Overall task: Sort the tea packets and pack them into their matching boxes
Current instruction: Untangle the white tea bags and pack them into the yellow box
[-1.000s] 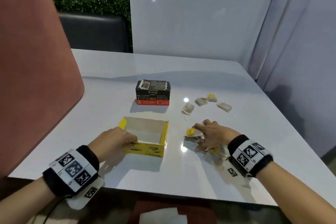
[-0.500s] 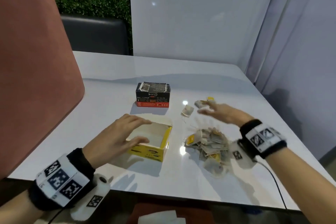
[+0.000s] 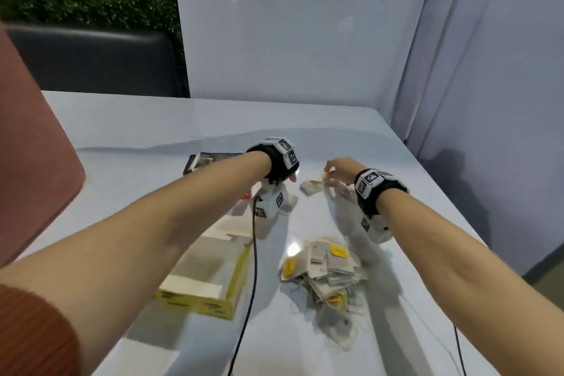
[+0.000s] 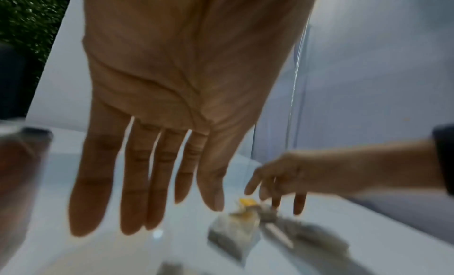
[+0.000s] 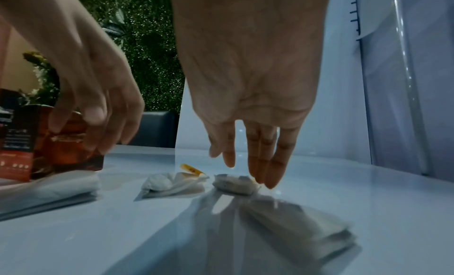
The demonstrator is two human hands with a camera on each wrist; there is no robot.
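On the far part of the white table (image 3: 128, 125), both arms reach out toward a few loose tea bags. One loose bag (image 5: 172, 184) is a small, crumpled white paper pouch with a yellow tag (image 5: 190, 169) sticking up from it; a second bag (image 5: 233, 184), greyish white and flatter, lies just to its right. The right hand (image 5: 248, 96) hangs palm down with its fingers straight and pointing at the table, the fingertips (image 5: 269, 180) at the far edge of that second bag; it has hold of nothing. The left hand (image 4: 172, 81) hovers beside it with fingers straight and slightly spread, empty, above the table near the black and red box (image 5: 27, 143). Nearer the person lies the heap of bags (image 3: 328, 268), a loose pile of white pouches with tangled strings and several yellow tags. Left of the heap stands the yellow box (image 3: 210, 281), open at the top with pale inner walls, partly hidden by the left forearm. A black cable (image 3: 251, 268) runs from the left wrist down across the table.
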